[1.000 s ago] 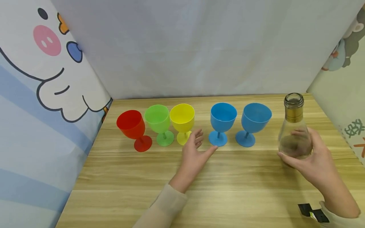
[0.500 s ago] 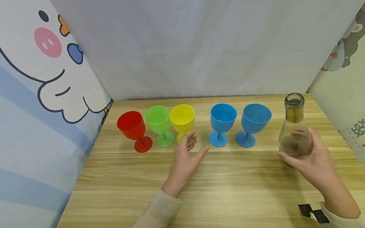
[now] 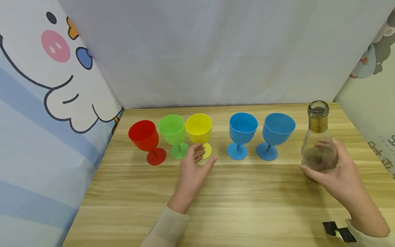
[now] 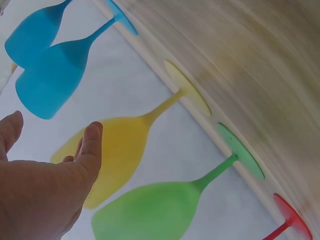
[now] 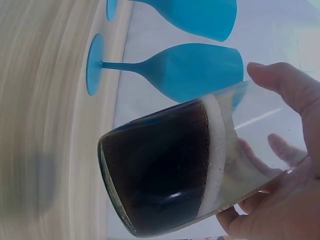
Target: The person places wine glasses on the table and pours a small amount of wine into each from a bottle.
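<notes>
My right hand grips a clear glass carafe with a gold band at its neck, upright at the right. In the right wrist view, dark liquid topped by pale foam fills its lower part. My left hand, thumb apart from straight fingers, is in front of the yellow goblet and holds nothing. Left of that goblet stand a green goblet and a red goblet. Two blue goblets, a left one and a right one, stand between the yellow goblet and the carafe.
The goblets stand in a row near the back of the wood-grain table. A pale curtain rises behind it. Printed cartoon panels flank both sides, left panel and right panel.
My left hand has moved left, from between the yellow and left blue goblets to in front of the yellow one. The right hand keeps its grip on the carafe in the same place.
</notes>
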Tool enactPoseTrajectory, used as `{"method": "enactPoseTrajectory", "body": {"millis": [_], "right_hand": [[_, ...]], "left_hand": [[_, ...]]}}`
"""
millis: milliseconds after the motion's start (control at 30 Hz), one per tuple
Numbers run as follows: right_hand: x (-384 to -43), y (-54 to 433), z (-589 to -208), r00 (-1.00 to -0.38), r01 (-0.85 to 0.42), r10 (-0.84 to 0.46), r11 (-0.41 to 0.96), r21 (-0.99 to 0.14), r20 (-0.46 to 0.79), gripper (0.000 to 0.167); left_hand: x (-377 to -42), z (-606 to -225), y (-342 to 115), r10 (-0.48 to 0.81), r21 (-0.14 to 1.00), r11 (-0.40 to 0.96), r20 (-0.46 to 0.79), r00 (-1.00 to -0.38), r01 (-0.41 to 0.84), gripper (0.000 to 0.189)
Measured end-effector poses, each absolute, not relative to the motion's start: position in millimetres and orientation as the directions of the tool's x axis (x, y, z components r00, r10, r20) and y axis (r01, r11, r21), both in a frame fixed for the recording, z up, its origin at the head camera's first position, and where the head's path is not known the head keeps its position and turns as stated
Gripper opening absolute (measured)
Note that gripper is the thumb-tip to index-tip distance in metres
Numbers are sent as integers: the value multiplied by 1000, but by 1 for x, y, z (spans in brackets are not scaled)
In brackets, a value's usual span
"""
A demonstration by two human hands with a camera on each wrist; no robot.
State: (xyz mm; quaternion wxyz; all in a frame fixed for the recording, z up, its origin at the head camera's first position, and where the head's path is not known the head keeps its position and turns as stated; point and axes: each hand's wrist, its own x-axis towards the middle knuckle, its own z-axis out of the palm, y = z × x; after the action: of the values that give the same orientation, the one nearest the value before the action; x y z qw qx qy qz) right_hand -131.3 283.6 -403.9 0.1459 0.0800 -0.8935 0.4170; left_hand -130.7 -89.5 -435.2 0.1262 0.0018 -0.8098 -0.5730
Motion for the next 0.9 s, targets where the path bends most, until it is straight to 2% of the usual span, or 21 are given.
{"method": "enactPoseTrajectory", "body": {"millis": [267, 900], "right_hand": [[-131, 284, -405, -944, -269, -27, 644, -716, 329, 91], [-130, 285, -407, -945, -271, -31, 626, -731, 324, 89]], "left_hand": [[-133, -437, -99, -204, 931, 353, 173, -964, 92, 56], [-150, -447, -106, -224, 900, 437, 105, -969, -3, 70]]}}
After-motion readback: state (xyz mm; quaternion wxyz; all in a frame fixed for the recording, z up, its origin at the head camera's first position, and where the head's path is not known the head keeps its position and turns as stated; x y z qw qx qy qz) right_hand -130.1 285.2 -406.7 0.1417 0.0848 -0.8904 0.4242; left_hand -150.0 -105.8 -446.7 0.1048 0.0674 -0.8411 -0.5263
